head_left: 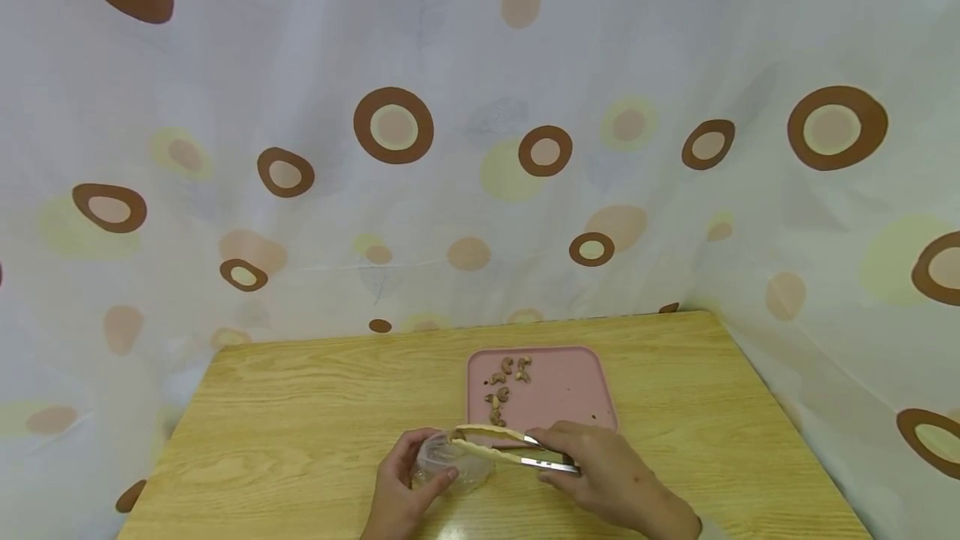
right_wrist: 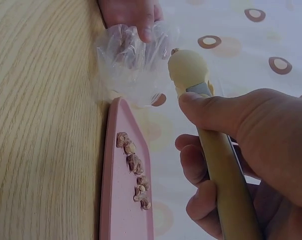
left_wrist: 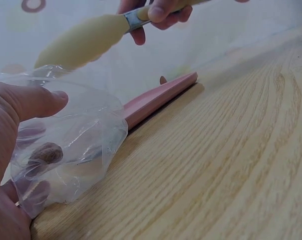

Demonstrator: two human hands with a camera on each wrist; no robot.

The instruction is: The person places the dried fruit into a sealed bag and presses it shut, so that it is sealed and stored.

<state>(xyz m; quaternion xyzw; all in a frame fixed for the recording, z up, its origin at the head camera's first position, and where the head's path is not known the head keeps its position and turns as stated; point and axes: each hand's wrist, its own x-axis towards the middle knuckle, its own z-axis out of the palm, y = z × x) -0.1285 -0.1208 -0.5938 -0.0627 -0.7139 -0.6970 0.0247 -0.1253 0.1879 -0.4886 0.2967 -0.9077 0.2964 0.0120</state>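
My left hand (head_left: 400,477) holds a clear plastic bag (head_left: 461,471), its thumb on the near side. In the left wrist view, a brown cashew (left_wrist: 46,153) shows through the film. My right hand (head_left: 611,473) grips tongs (head_left: 551,466) with metal arms and cream-coloured tips. Those tips reach over the bag's mouth, close together at their ends. A small brown piece (right_wrist: 175,51) peeks out at the tip in the right wrist view; the rest of it is hidden. Beyond the hands lies a pink tray (head_left: 570,390) with several skin-on cashews (head_left: 502,394) along its left side.
The tray rests on a wood-grain table (head_left: 315,423), and a few dark crumbs dot its surface. A pale curtain (head_left: 450,198) with brown and yellow spots stands behind the table and along its right side.
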